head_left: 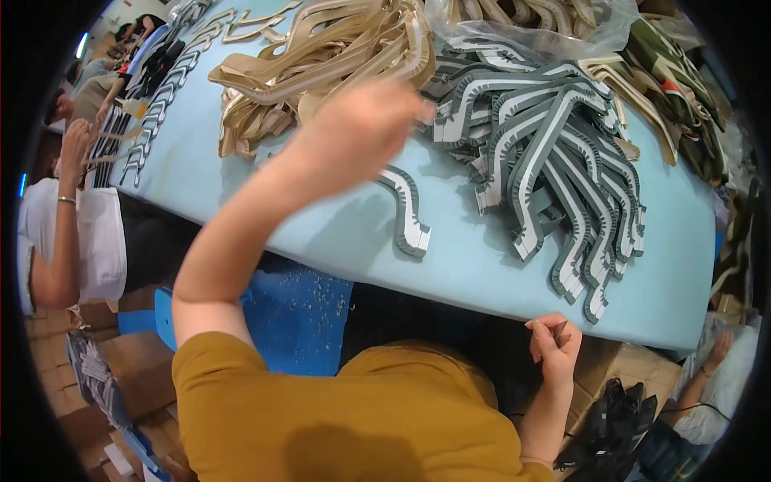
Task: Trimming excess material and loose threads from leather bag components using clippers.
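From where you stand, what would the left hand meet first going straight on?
The left hand would probably meet the pile of grey-and-white curved strips just beyond it; its height above the table is unclear, so it might pass over.

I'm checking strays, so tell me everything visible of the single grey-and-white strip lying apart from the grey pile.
The strip is narrow and curved, white along its middle with dark grey, notched-looking edges; it looks like fabric. It lies on the light blue table, bending down to a blunt, whitish end toward the near side. Its upper part runs out of sight behind the left forearm, so its full length is hidden. Only the table visibly touches it.
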The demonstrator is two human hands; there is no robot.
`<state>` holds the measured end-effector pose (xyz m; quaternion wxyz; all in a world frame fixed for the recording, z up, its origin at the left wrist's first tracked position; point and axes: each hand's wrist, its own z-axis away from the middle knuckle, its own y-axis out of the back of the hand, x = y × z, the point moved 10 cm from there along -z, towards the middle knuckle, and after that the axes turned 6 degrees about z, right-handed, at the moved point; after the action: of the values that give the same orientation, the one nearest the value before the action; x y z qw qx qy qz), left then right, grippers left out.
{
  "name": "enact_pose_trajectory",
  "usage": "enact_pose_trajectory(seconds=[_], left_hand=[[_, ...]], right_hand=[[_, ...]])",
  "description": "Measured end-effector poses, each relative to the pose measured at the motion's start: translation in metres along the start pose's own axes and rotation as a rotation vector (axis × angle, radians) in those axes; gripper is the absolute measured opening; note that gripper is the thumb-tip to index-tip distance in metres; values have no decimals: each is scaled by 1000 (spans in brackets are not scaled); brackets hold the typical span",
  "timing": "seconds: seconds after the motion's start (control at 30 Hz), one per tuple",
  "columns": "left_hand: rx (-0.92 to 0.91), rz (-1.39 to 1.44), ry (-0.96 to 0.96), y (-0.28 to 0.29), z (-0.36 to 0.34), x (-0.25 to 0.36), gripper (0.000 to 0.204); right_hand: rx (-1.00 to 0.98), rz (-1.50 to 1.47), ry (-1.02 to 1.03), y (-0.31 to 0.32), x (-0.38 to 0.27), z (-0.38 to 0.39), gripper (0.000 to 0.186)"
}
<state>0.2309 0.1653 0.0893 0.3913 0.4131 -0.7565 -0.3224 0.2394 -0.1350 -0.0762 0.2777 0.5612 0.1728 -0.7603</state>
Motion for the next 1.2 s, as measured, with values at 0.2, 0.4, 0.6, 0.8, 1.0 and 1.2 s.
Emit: enact_pose_trajectory(seconds=[0.2,0.4,0.6,0.8,1.0,1.2], left_hand=[[-198,-262,36,-55,69,15,40],[-71,-45,-116,-84,55,75,32],[75,42,-173,-102,45,128,31],[90,60,-98,-115,38,136,30],[21,277,85,-83,56,133,38],[-336,1056,392,-74,63,142,48]], right_hand=[[-21,-2,109,-6,-4,0,12],[60,-24,155,-9,-9,9,15],[131,-133,132,-17,-19,24,25],[210,-14,-36,-13,4,41,20],[67,-346,84,-27,-11,33,10],[-163,-299,149,-45,-49,49,9]])
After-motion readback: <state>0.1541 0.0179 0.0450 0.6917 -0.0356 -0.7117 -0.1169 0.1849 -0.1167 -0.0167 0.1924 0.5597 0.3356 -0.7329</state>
